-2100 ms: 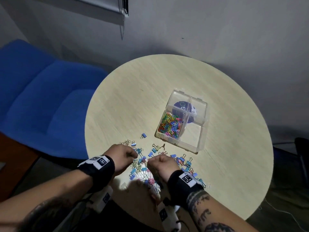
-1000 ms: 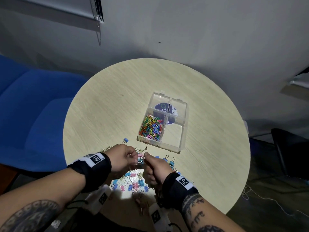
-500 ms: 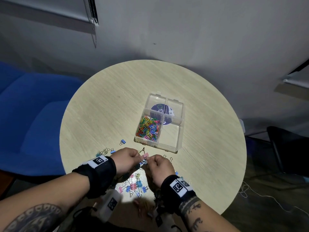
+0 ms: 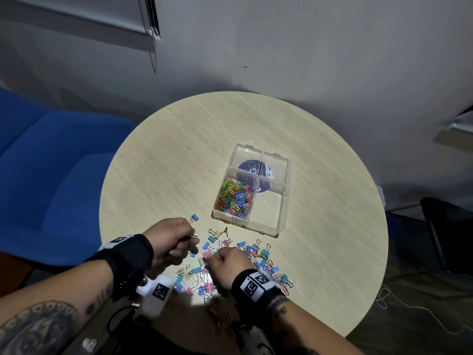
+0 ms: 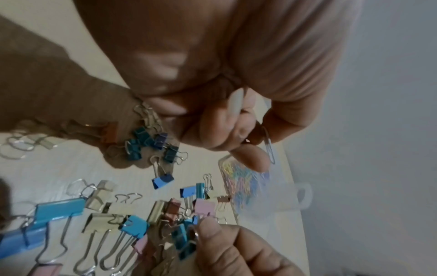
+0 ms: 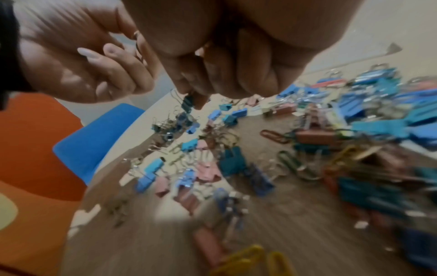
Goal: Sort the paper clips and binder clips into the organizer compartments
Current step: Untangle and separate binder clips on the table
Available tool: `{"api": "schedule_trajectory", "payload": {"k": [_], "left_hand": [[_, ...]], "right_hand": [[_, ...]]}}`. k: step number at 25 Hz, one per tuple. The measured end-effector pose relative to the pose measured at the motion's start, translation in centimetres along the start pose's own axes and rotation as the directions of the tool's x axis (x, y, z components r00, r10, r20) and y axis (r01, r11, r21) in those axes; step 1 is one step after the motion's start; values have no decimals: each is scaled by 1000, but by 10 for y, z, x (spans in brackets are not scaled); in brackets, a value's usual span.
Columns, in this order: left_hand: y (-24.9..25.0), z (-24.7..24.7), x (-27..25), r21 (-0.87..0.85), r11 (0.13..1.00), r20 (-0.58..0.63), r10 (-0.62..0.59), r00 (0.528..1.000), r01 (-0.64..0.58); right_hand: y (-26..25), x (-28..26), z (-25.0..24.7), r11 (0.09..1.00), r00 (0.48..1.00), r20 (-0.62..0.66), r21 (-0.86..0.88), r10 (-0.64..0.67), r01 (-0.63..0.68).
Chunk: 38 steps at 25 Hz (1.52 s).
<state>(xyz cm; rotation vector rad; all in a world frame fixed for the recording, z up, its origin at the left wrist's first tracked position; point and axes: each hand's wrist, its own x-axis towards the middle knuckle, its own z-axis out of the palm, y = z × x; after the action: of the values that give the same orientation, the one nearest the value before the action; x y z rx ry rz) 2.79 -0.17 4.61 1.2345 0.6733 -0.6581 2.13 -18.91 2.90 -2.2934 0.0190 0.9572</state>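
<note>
A clear four-compartment organizer point(image 4: 282, 198) stands mid-table, and its near-left compartment holds coloured paper clips point(image 4: 233, 199). The other three compartments look empty. Several blue, pink, teal and gold binder clips point(image 4: 261, 252) lie scattered in front of it, around both hands. My left hand point(image 4: 193, 242) has its fingers curled and pinches a thin pale paper clip point(image 5: 269, 147) just above the pile. Close to its right, my right hand point(image 4: 210, 258) pinches a small dark teal binder clip point(image 6: 188, 102) at the pile. A few loose paper clips point(image 6: 272, 136) lie among the binder clips.
The round wooden table point(image 4: 179, 155) ends right behind my wrists. A lone blue binder clip point(image 4: 194, 218) lies left of the organizer, and a pale paper clip point(image 4: 298, 285) sits at the pile's right end. Blue seating point(image 4: 51, 175) is to the left, a dark chair point(image 4: 448, 226) to the right.
The hands, which met over a pink clip half a second ago, have drawn slightly apart. The left hand now holds a paper clip; the right hand sits lower on the pile.
</note>
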Motion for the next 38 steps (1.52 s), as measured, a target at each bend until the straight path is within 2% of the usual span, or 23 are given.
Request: {"api": "schedule_trajectory", "payload": {"k": [3,7,8,9,11,13,15,17,21,23,28,29,30,31,32,33,34,35,36,37,38], "left_hand": [[-5,-20,6,-118,993,-41,-12,999,7],[-4,-32,13,-276,961,-81,-43,996,19],[-1,-29,12,-291,956,-79,-51,996,26],[4,-25,11,-300,954,-83,-56,995,29],[12,-14,12,-309,951,-99,-59,993,25],[23,0,17,-289,956,-112,-74,991,38],[37,20,26,-212,977,-156,-71,985,37],[55,44,34,-133,991,-197,1,980,-27],[89,87,43,-125,984,-179,102,979,-125],[98,96,47,-170,972,-181,129,975,-160],[91,95,50,-122,975,-165,167,972,-188],[88,95,48,-82,974,-162,194,967,-209],[85,91,49,49,970,-152,242,958,-237],[81,86,50,263,929,-125,302,945,-262],[75,80,52,521,807,-80,372,925,-279],[70,74,53,732,623,-22,427,904,-276],[64,69,54,866,434,40,438,898,-250],[59,64,54,931,276,101,432,896,-238],[54,61,55,958,164,150,411,899,-235],[48,59,60,965,95,187,405,895,-244],[44,57,63,966,76,198,405,893,-248]], "right_hand": [[-14,2,11,992,999,49,121,16,-22],[-7,8,1,976,998,12,208,67,-68],[-3,8,-6,942,993,0,317,115,-109],[0,8,-14,865,985,8,478,170,-153],[0,7,-35,653,967,46,730,251,-204],[-4,9,-59,573,960,30,797,280,-192],[-14,13,-82,580,969,10,800,247,-156],[-27,21,-100,608,978,-29,787,207,-105],[-52,38,-115,607,984,-125,794,126,23],[-58,39,-116,637,985,-149,768,84,62],[-44,34,-113,648,980,-199,749,24,136],[-40,31,-112,652,975,-221,744,29,149],[-34,27,-112,655,969,-242,739,42,156],[-28,23,-110,670,960,-270,727,76,152],[-20,17,-109,691,944,-308,708,119,144],[-10,13,-107,741,920,-357,660,162,126],[1,7,-105,809,895,-403,582,192,88],[11,3,-104,880,879,-432,474,200,33],[20,-1,-103,924,878,-436,383,198,-18],[28,-2,-102,940,879,-431,338,202,-50],[32,-2,-102,943,880,-429,327,205,-60]]}}
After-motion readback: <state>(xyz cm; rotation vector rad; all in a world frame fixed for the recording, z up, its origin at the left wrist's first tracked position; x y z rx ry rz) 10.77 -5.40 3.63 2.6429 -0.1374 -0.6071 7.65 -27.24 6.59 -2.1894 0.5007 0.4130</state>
